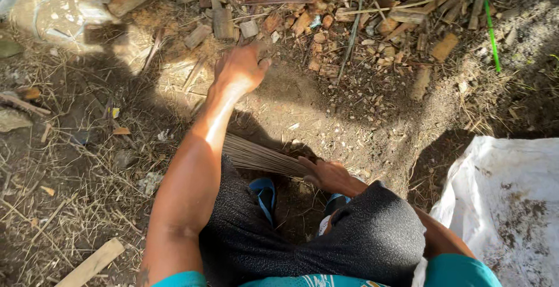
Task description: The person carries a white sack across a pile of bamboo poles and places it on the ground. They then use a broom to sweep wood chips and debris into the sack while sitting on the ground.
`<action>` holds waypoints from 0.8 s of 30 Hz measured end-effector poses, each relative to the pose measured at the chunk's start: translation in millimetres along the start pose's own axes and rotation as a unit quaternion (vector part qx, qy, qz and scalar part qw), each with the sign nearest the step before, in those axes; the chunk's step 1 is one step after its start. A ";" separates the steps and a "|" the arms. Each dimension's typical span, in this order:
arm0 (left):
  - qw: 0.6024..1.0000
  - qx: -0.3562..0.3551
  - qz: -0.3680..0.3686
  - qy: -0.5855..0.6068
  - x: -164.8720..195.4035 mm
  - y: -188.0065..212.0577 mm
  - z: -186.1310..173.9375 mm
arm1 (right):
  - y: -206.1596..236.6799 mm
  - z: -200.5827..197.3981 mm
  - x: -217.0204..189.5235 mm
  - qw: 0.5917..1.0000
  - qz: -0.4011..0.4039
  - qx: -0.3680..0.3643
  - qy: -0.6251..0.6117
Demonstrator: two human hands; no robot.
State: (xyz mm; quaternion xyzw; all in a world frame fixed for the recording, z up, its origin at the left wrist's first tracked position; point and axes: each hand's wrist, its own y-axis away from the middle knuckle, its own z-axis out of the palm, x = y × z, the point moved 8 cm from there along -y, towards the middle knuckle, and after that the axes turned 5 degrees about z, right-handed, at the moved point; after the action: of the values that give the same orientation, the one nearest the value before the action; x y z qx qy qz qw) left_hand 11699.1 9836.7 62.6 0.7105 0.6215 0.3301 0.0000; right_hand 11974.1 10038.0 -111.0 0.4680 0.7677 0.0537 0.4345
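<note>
Bare, dusty ground (pixel 326 106) fills the view, half in hard sunlight and half in shadow, strewn with dry grass and twigs. Along the top edge lies a heap of wood scraps (pixel 326 13), short broken blocks and splinters, with a thin green stick (pixel 492 33) slanting through them at the right. A flat wooden slat (pixel 92 262) lies at the lower left, and a soiled white sack (pixel 512 199) is spread at the lower right.

The person crouches, knees in dark shorts, feet in blue sandals (pixel 265 194) showing between them. The left hand (pixel 240 68) is stretched far forward to the edge of the wood heap, palm down, fingers (pixel 260 64) curled loosely together and pressed to the soil just short of the nearest blocks. Whether they enclose a scrap cannot be told from here.

The right hand (pixel 327 174) sits low and close to the body, beside the right knee. Its fingers are wrapped tight around the bound end of a stick broom (pixel 256 156), a bundle of thin pale ribs. The broom runs leftward from the fist, passing under the left forearm, its bristles fanned out just above the ground.
</note>
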 end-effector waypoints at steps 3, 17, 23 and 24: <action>0.999 0.019 0.016 -0.029 -3.9 3.9 -3.0 | -27.3 -24.1 10.1 0.995 0.093 0.035 -0.028; 0.992 0.036 0.117 0.005 67.5 19.0 33.4 | -86.2 -41.0 -56.1 0.996 0.067 -0.055 -0.019; 0.987 0.033 0.124 -0.101 41.8 17.4 47.5 | -135.8 -45.8 -62.8 0.989 0.140 -0.052 0.001; 0.989 0.048 0.117 -0.081 37.4 16.0 45.9 | -135.3 -59.2 -56.1 0.984 0.178 -0.005 -0.015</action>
State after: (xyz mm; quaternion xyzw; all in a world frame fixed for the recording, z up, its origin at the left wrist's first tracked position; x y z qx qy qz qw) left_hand 11735.1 9884.9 50.8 0.8021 0.5470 0.2386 -0.0223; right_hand 11851.0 9939.1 -106.0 0.5957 0.6651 0.1271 0.4320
